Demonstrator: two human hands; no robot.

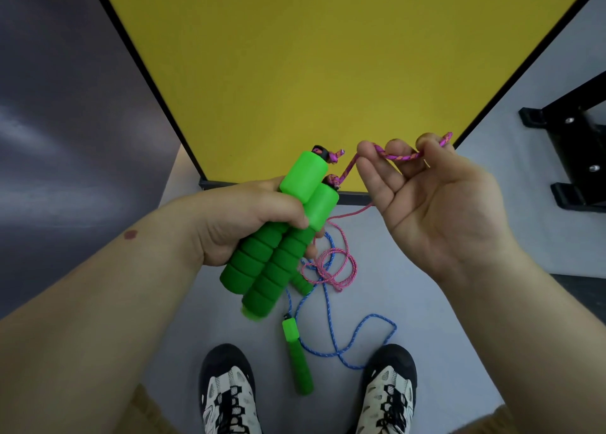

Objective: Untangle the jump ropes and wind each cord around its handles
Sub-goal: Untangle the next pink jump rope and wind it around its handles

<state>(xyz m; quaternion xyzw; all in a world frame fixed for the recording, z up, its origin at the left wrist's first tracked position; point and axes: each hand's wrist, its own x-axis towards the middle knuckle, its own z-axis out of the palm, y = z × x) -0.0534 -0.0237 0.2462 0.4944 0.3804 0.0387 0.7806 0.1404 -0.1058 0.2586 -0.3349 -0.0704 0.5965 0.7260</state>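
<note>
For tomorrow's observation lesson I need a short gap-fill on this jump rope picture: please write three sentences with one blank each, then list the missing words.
1. The left hand grips two ______ handles side by side.
2. The right hand pinches the ______ cord that runs from those handles.
3. On the floor between the shoes, the other jump rope has a ______ cord.

Missing words: green; pink; blue
</note>
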